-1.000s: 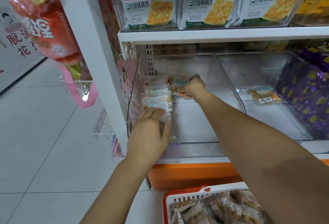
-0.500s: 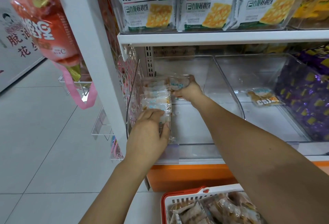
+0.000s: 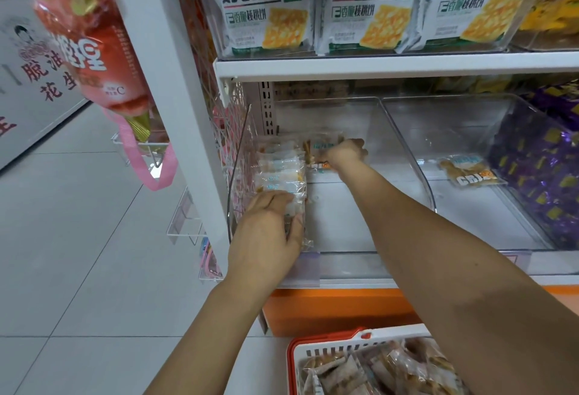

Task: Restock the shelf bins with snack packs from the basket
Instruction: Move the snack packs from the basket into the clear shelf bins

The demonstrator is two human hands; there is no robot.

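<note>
A clear plastic shelf bin (image 3: 404, 147) on the lower shelf holds a row of upright clear snack packs (image 3: 282, 169) along its left wall. My left hand (image 3: 269, 231) presses against the front of that row, fingers curled over the nearest pack. Deep in the bin, my right hand (image 3: 346, 153) grips one snack pack (image 3: 319, 150) at the back end of the row. A red-rimmed white basket (image 3: 329, 344) full of the same packs sits on the floor below my right arm.
The neighbouring clear bin (image 3: 532, 238) holds a single pack (image 3: 470, 172), with purple wrapped candies (image 3: 545, 175) to its right. Cracker bags (image 3: 366, 5) fill the shelf above. A white upright post (image 3: 163, 81) and hanging red snack bags (image 3: 91, 43) stand on the left. Tiled floor spreads left.
My right hand has shifted the held pack slightly at the back of the row. My left hand stays at the front of the row.
</note>
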